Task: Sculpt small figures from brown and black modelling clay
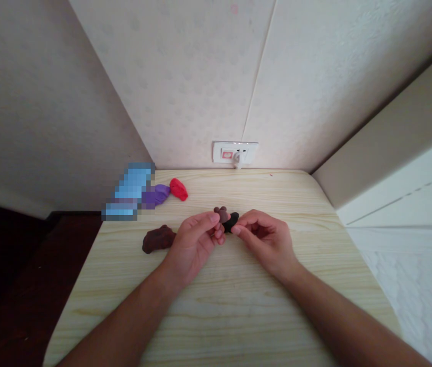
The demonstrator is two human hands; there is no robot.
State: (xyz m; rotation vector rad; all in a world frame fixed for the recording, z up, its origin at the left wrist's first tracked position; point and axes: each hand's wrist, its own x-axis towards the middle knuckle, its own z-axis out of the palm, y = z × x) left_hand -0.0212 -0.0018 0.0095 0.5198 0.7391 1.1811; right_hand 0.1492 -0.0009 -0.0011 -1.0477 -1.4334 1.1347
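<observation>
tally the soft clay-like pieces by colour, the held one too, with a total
Brown: 2 (brown lump; small brown shaped piece in the left hand)
Black: 1 (black lump)
Purple: 1 (purple lump)
Red: 1 (red lump)
Total: 5

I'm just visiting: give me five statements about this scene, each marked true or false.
1. The left hand holds a small brown piece with round bumps. True.
2. The dark brown lump rests on the table beside the left hand. True.
3. The red lump lies between the hands. False: the red lump lies farther back, beside the purple lump.
4. The right hand is curled at the black piece. True.
5. Nothing is plugged into the wall outlet. False: a white plug is in the wall outlet.
</observation>
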